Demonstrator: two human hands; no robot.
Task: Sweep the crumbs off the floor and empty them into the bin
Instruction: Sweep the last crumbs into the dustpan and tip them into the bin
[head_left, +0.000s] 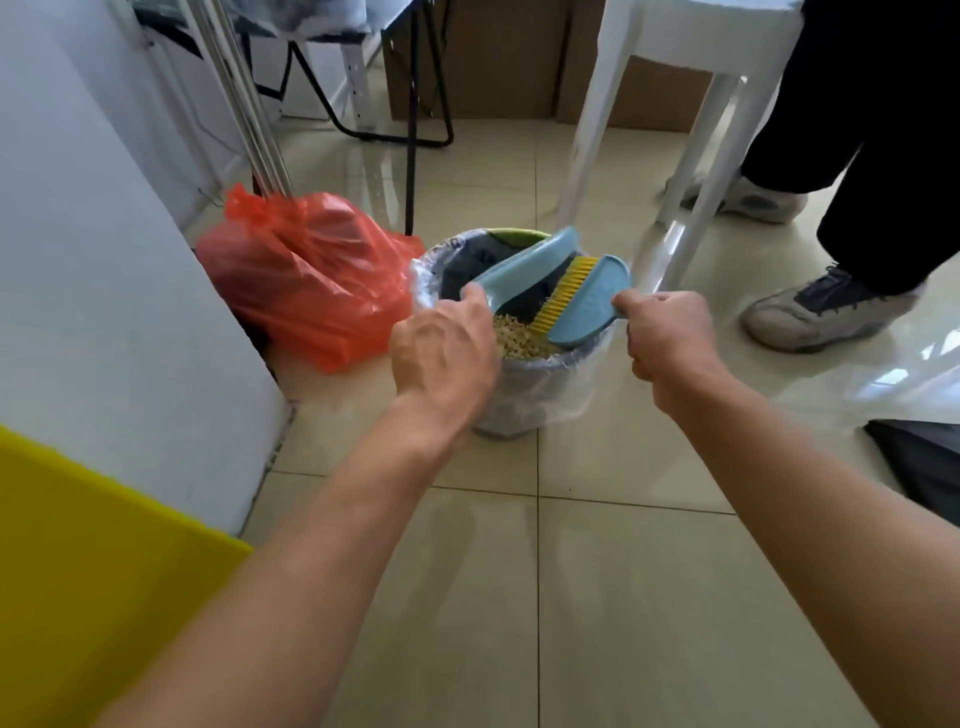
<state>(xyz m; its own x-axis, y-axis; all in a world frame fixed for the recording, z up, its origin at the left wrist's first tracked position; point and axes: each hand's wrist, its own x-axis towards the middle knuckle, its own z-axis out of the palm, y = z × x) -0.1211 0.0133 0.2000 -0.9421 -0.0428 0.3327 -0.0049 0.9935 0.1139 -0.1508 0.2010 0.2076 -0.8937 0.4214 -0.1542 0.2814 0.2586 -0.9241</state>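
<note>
A small grey bin (540, 395) lined with a clear plastic bag stands on the tiled floor. Pale crumbs (519, 340) lie in a heap inside it. My left hand (441, 348) is shut on the handle of a light blue dustpan (524, 262), which is tilted over the bin's opening. My right hand (667, 338) grips the handle of a blue hand brush (587, 301) with yellow bristles. The bristles point into the pan's mouth, above the crumbs.
A tied orange plastic bag (306, 275) lies left of the bin against a white wall (104, 260). White stool legs (685, 156) and another person's shoes (826, 312) stand right of the bin. A yellow panel (78, 571) is at lower left, a black object (924, 467) at right.
</note>
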